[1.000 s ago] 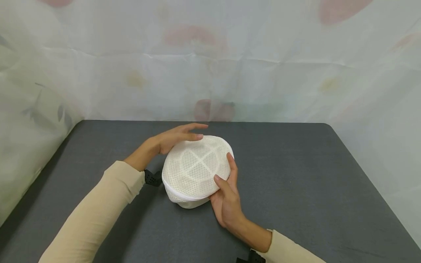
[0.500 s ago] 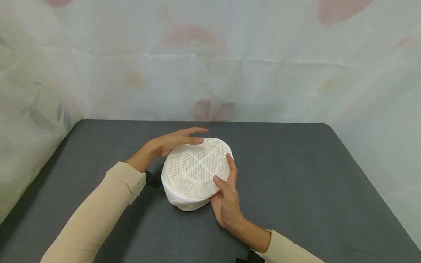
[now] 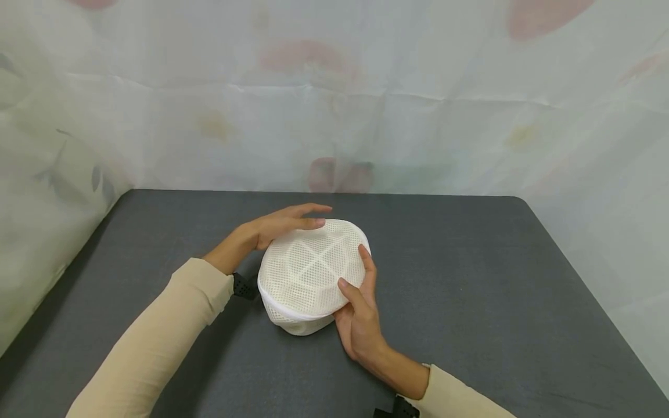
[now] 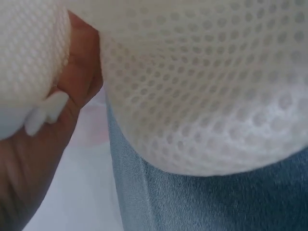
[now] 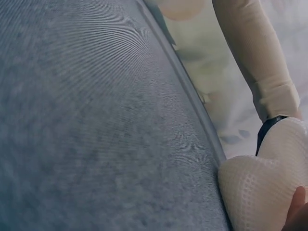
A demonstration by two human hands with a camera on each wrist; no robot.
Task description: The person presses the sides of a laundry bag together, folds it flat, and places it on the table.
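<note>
A round white mesh bag (image 3: 308,270) sits slightly tilted on the dark grey table (image 3: 470,278). My left hand (image 3: 282,223) lies against its far left rim with fairly straight fingers. My right hand (image 3: 358,313) holds the near right edge, thumb pressed on top and a finger running up the side. The left wrist view is filled by the mesh bag (image 4: 207,96), with my left hand (image 4: 29,163) beside it and a small white tag at the hand. In the right wrist view, the mesh bag (image 5: 260,192) bulges at the lower right, with my right hand (image 5: 298,211) just at the frame's corner.
A pale, faintly patterned cloth (image 3: 334,104) hangs behind and to both sides of the table. Black camera straps (image 3: 243,285) sit on both wrists. The table's rounded far right corner (image 3: 517,200) shows, with bare grey surface to the right and left of the bag.
The bag and both hands have sunk a little lower and nearer to me. Both hands keep the same hold.
</note>
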